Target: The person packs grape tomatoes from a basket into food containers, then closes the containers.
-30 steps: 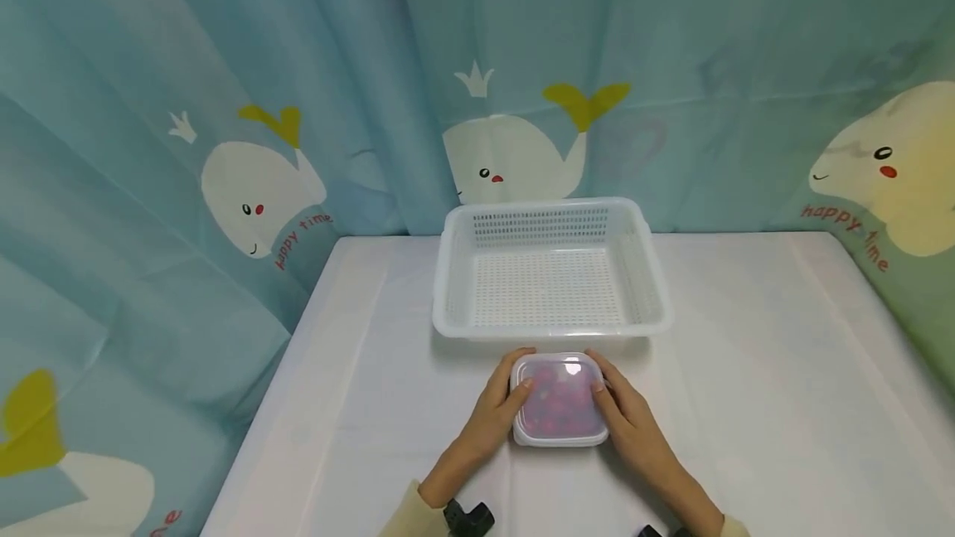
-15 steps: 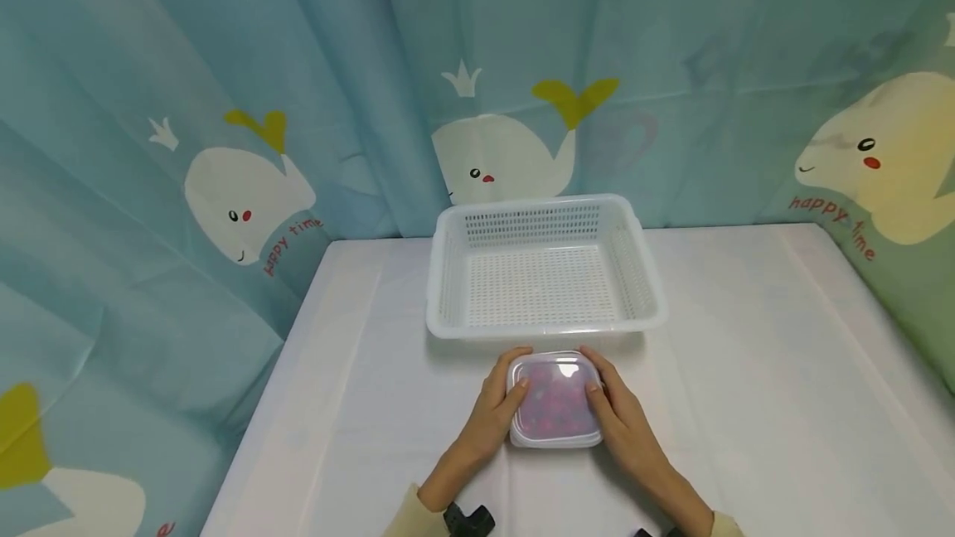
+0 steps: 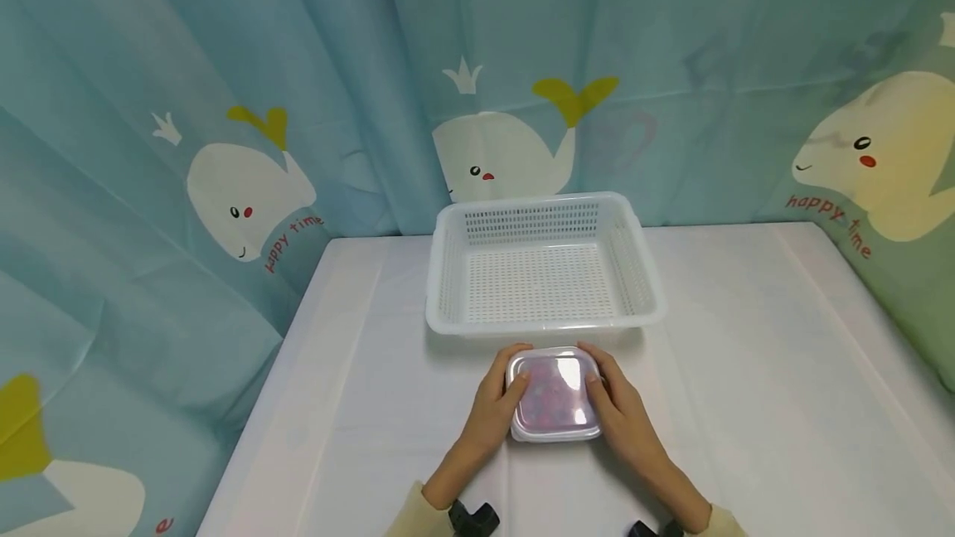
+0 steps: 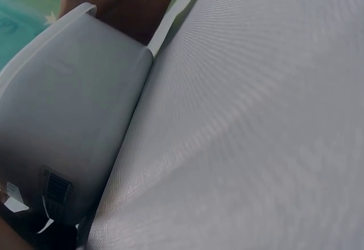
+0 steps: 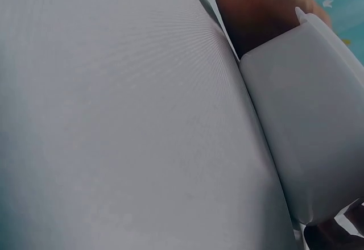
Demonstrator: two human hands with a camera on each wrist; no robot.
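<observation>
A small, rounded-square plastic food container (image 3: 554,404) with a clear lid and pink-red contents is on the white table, between both hands. My left hand (image 3: 488,408) grips its left side, thumb over the lid's edge. The right hand (image 3: 625,414) holds the opposite side the same way. What the contents are cannot be made out through the glare on the lid. In the left wrist view the container's smooth wall (image 4: 74,102) bears a small dark label. From the right wrist, the plain wall (image 5: 313,113) shows close to the tabletop.
Just beyond the container stands a white perforated plastic basket (image 3: 540,327), with nothing visible inside. White cloth covers the table (image 3: 761,371). A blue-green curtain (image 3: 358,65) with whale prints hangs behind and at the sides.
The head view has shifted slightly. Both hands keep their grip on the container. Glare on the lid has spread, so its tilt may have changed a little.
</observation>
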